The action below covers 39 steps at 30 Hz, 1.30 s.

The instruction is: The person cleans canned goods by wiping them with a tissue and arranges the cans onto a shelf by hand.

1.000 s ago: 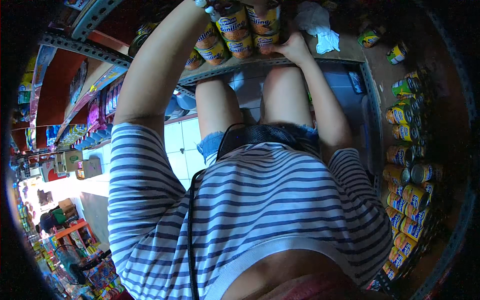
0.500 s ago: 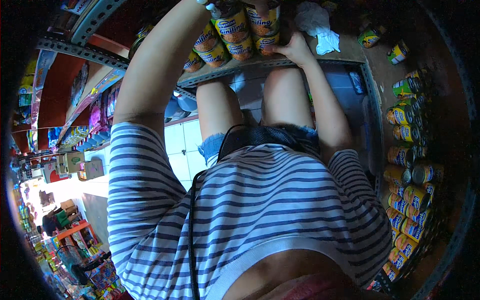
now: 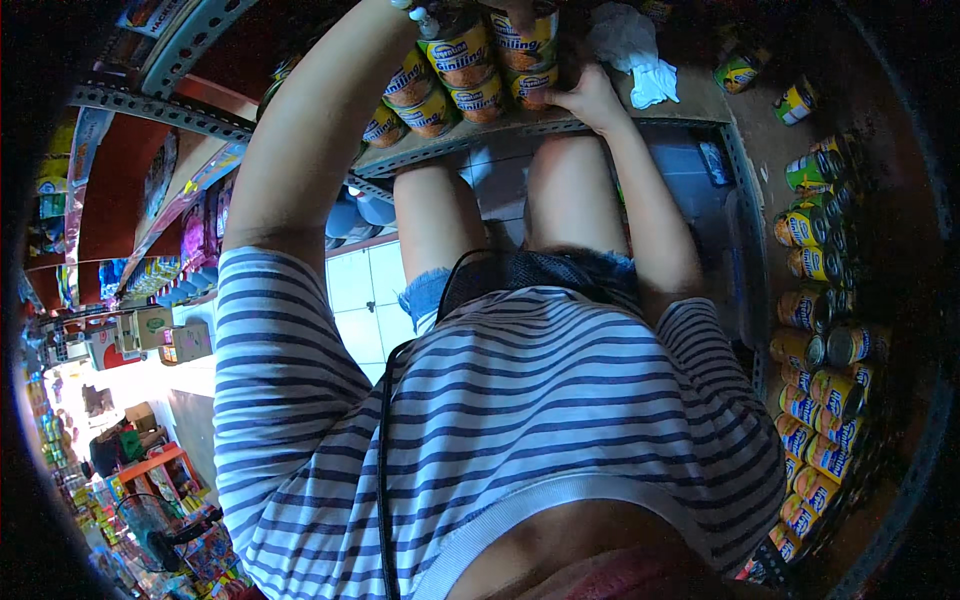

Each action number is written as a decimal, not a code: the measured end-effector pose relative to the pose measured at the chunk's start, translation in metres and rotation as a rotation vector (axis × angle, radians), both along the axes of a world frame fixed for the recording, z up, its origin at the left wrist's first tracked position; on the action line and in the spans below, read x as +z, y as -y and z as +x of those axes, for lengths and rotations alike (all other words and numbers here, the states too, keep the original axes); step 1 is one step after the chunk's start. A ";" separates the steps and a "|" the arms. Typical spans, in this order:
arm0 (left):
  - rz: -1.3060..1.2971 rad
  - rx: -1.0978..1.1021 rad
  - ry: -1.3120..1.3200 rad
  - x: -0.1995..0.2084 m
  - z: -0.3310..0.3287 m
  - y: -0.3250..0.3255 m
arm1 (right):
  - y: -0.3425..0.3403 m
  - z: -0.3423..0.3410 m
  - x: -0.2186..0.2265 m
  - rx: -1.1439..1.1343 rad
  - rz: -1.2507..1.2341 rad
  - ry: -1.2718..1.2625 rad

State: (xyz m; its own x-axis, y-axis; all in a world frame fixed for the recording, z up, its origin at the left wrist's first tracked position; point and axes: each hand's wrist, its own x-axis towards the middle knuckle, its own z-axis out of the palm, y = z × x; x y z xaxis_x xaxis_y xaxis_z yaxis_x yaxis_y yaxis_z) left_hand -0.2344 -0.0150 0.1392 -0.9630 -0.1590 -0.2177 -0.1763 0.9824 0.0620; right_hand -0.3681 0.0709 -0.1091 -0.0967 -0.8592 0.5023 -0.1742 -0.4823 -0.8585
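Note:
Tin cans with yellow and dark labels stand stacked in two layers along the front of a shelf. My right hand is at the right end of the stack, its thumb against the side of a lower can and its other fingers partly hidden behind. My left arm reaches up over the stack, with a beaded band at the wrist. Most of my left hand is cut off by the top edge; what look like its fingertips show dimly at the upper right can.
A crumpled white plastic bag lies right of my right hand. Rows of cans fill the shelf at right, with two fallen cans farther back. A perforated metal rail crosses the upper left. My knees are under the shelf edge.
The view and my left arm have shifted very slightly. My right hand stays against the same lower can, and the stack looks unchanged.

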 end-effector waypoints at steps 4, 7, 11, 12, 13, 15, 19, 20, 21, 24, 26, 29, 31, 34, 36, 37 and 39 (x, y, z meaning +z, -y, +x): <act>0.052 -0.012 0.005 -0.002 -0.001 0.003 | 0.000 0.001 -0.002 0.002 0.000 0.043; 0.040 -0.036 -0.019 -0.003 0.000 0.005 | -0.001 -0.001 0.002 -0.095 -0.011 -0.071; 0.003 -0.051 -0.051 -0.004 0.003 0.005 | -0.009 0.006 0.016 -0.016 0.000 -0.023; 0.001 -0.049 -0.052 -0.005 0.003 0.008 | -0.010 0.006 0.018 -0.054 0.000 -0.080; 0.066 -0.033 -0.043 -0.006 0.004 0.011 | -0.010 0.006 0.019 -0.091 0.000 -0.137; 0.132 -0.019 -0.036 -0.007 0.004 0.013 | -0.010 0.006 0.019 -0.061 0.021 -0.106; 0.087 0.021 -0.024 -0.003 0.002 0.006 | -0.007 0.002 0.014 -0.006 0.020 -0.055; 0.069 0.040 -0.036 -0.002 0.002 0.003 | -0.005 0.001 0.012 -0.009 0.020 -0.055; 0.069 0.041 -0.037 -0.001 0.002 0.001 | -0.003 0.001 0.010 0.015 0.013 -0.036; -0.004 0.004 -0.037 0.000 0.002 -0.002 | -0.002 0.000 0.007 0.017 0.013 -0.021; 0.035 0.048 -0.008 0.000 0.002 -0.004 | -0.003 0.000 0.006 -0.003 0.022 -0.026; 0.054 -0.029 -0.029 -0.001 0.004 0.002 | -0.003 0.001 0.007 -0.087 -0.018 -0.153; 0.082 0.007 -0.029 -0.003 0.004 0.004 | -0.005 0.002 0.007 -0.146 -0.031 -0.243; 0.082 0.018 -0.048 -0.002 0.004 0.003 | -0.004 0.003 0.010 -0.143 -0.075 -0.260; 0.061 -0.002 -0.065 -0.004 0.006 0.002 | -0.006 0.002 0.011 -0.130 -0.058 -0.247; -0.005 -0.116 -0.112 -0.006 0.006 0.002 | -0.007 0.002 0.012 -0.114 -0.038 -0.234; -0.073 -0.231 -0.157 -0.005 0.011 0.006 | -0.007 0.005 0.014 -0.136 -0.053 -0.235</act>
State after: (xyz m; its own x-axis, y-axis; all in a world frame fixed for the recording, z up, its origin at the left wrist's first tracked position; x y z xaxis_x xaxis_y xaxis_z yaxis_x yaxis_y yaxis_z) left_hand -0.2239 -0.0205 0.1346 -0.9965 0.0587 -0.0590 0.0589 0.9983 -0.0015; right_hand -0.3632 0.0783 -0.0954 -0.0851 -0.8179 0.5690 -0.4322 -0.4842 -0.7607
